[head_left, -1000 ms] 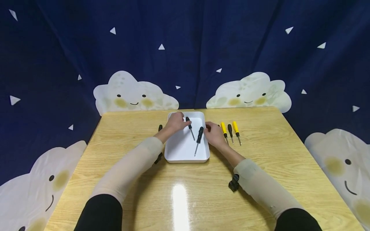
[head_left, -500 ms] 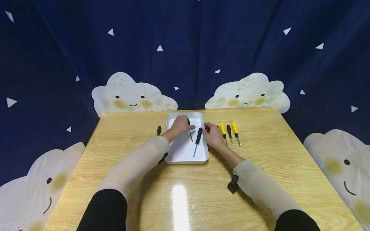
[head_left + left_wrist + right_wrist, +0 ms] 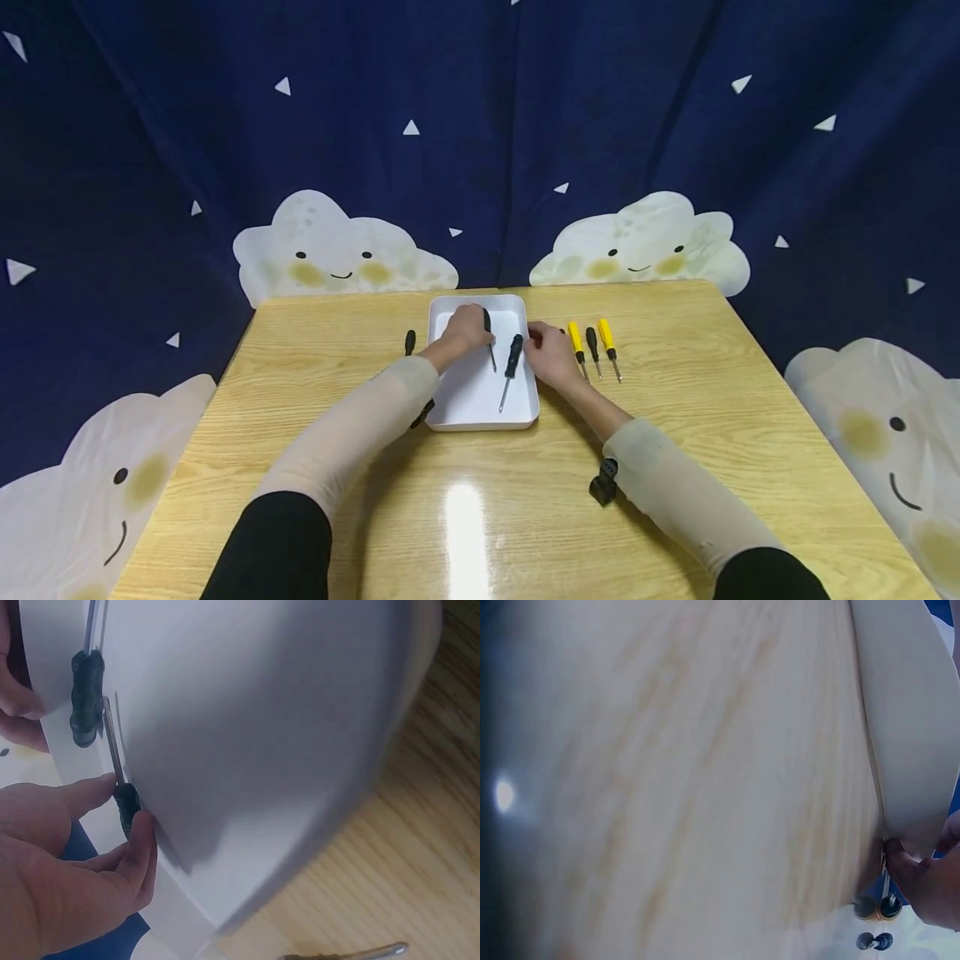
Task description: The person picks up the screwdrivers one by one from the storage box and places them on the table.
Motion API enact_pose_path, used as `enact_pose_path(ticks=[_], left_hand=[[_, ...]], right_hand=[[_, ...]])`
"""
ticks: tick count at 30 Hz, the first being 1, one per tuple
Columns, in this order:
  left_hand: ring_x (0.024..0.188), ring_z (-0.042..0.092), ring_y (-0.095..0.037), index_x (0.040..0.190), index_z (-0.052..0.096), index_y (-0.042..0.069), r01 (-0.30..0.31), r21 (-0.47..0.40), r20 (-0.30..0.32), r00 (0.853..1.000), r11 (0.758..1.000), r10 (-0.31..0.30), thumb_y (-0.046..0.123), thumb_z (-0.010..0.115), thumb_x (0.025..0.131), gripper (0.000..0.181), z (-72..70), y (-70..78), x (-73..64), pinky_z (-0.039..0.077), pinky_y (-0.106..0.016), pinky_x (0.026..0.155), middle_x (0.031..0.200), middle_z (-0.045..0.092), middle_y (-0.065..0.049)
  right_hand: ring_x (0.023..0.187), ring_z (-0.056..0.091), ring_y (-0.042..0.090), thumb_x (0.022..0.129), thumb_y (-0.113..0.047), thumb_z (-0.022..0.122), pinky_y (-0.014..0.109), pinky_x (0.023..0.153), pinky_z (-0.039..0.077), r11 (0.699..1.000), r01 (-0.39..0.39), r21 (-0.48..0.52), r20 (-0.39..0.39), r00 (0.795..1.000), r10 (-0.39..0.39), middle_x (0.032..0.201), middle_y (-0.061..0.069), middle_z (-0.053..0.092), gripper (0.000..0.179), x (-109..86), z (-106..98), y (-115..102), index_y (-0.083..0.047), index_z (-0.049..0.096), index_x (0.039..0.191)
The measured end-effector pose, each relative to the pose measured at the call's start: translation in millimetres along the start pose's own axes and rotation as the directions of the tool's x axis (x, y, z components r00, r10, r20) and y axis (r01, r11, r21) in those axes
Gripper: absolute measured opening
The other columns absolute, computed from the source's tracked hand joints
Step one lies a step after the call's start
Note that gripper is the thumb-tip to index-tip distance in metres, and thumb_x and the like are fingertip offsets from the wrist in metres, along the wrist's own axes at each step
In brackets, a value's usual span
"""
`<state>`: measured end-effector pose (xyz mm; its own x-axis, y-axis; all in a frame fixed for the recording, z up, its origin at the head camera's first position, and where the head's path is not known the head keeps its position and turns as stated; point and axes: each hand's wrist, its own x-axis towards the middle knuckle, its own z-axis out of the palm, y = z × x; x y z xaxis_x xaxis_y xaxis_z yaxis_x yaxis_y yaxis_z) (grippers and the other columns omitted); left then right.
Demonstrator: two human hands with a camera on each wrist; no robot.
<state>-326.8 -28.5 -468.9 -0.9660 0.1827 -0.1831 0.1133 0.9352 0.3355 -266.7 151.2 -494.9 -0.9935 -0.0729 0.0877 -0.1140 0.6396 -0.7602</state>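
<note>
A white tray (image 3: 480,427) lies on the wooden table. Over its far left part, my left hand (image 3: 462,327) holds a small black-handled screwdriver (image 3: 127,804) by the handle; the shaft points toward the near side. To the right of that tool a second, thicker black-handled screwdriver (image 3: 513,358) lies in the tray, apart from both hands. My right hand (image 3: 553,355) grips the tray's right wall, with a fingertip (image 3: 895,851) against the outside in the right wrist view. The fingers of the right hand are partly hidden.
Right of the tray lie two yellow-handled screwdrivers (image 3: 576,340) and a black one (image 3: 592,340) between them; another is mostly hidden by my right hand. A black handle (image 3: 410,342) shows left of the tray. A patterned blue curtain (image 3: 480,150) hangs behind the table.
My left hand has moved slightly right and closed around the small screwdriver, whose shaft has turned straighter toward the near side. The right hand stays at the tray's wall.
</note>
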Motion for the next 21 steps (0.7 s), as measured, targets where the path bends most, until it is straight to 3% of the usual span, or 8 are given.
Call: enact_pose_path(ticks=[9,17,21], left_hand=[[0.089,0.063,-0.025,0.107,0.069,-0.002,0.011,-0.019,-0.005,1.0,1.0,-0.011,0.008,0.074,0.094,0.018,0.7,0.8,-0.6,0.059,-0.037,0.077,0.107,0.07,-0.016],[0.095,0.063,-0.024,0.107,0.072,-0.002,-0.031,0.032,-0.015,0.999,0.999,0.031,0.005,0.073,0.092,0.016,0.9,1.0,-1.8,0.059,-0.039,0.085,0.109,0.071,-0.014],[0.093,0.064,-0.023,0.111,0.073,0.0,-0.043,0.013,-0.002,0.999,0.999,0.043,0.001,0.069,0.096,0.016,0.9,1.7,-5.0,0.059,-0.037,0.082,0.109,0.071,-0.012]], right_hand=[[0.116,0.066,0.035,0.103,-0.008,0.056,0.048,0.099,0.057,1.0,0.001,0.014,0.004,1.0,-0.001,0.13,0.024,0.069,0.043,0.0,-0.2,-1.2,0.005,0.061,0.143],[0.115,0.066,0.034,0.104,-0.009,0.055,0.047,0.099,0.057,1.0,-0.009,0.013,0.007,1.0,0.009,0.13,0.023,0.069,0.042,-0.3,0.7,0.3,0.005,0.061,0.143],[0.115,0.066,0.035,0.103,-0.009,0.056,0.047,0.099,0.056,1.0,-0.008,0.015,0.0,1.0,0.008,0.129,0.023,0.07,0.042,0.1,1.1,0.5,0.005,0.062,0.142]])
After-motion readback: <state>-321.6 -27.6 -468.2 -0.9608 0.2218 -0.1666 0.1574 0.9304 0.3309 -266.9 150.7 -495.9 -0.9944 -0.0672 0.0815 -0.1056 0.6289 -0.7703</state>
